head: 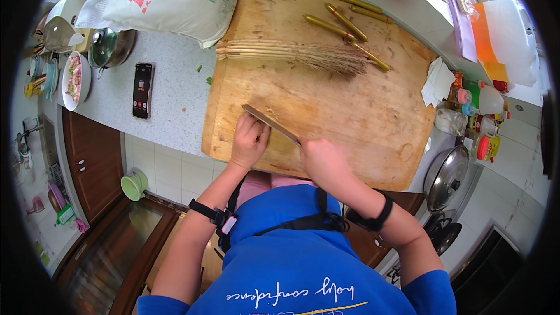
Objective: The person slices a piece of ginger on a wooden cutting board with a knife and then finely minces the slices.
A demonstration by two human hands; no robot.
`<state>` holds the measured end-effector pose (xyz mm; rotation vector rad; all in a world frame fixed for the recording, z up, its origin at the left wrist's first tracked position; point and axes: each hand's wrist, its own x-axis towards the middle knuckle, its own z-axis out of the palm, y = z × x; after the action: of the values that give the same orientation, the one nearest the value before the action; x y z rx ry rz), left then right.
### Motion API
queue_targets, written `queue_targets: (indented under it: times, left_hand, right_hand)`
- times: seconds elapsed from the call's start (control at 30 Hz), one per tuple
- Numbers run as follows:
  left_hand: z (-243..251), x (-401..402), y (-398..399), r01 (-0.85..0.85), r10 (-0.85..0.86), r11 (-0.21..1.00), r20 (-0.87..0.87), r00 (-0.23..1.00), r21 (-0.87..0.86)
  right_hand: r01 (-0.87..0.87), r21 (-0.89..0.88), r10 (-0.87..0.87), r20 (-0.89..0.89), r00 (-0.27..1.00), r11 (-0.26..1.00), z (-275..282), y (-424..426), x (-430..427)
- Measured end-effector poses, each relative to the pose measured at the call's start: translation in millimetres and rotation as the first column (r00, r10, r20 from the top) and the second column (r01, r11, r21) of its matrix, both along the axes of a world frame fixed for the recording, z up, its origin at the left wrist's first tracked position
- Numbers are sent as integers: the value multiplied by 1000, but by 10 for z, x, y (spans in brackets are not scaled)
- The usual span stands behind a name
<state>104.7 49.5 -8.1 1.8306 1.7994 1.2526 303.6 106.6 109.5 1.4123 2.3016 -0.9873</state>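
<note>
My right hand (326, 157) grips the handle of a kitchen knife (273, 124), a cleaver by its broad look, seen nearly edge-on. The blade slants up and left over a large wooden cutting board (350, 118). My left hand (250, 140) rests on the board with its fingers curled against the near side of the blade. Whatever lies under those fingers is hidden. Small pale chopped bits (273, 111) are scattered just beyond the blade.
A straw whisk broom (288, 52) and several gold-wrapped sausages (328, 27) lie at the board's far side. Left are a white sack (162, 4), phone (142, 89), lidded pot (109, 48) and bowl of chopped meat (75, 79). Bottles (485, 98) and a lidded pan (446, 179) stand right.
</note>
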Motion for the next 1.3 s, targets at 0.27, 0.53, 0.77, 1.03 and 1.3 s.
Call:
queue_targets:
  times: [0.27,0.53,0.77,1.03,1.3]
  left_hand:
    - [17,9,-39,-19,19,999,-8,1000,-41]
    - [-29,8,-31,-12,12,1000,16,1000,12]
    - [39,-37,-65,5,-6,998,-22,1000,-60]
    - [160,-112,-38,-46,35,996,-149,988,-73]
    - [115,-86,-122,32,-30,993,21,999,-113]
  right_hand:
    - [28,25,-24,-134,991,999,-148,7,102]
    - [-30,-42,30,2,1000,999,0,-12,37]
    - [48,4,-47,-181,982,999,-303,-39,191]
    - [73,93,-63,-102,993,993,-60,33,145]
    - [8,46,-7,-16,1000,999,119,71,94]
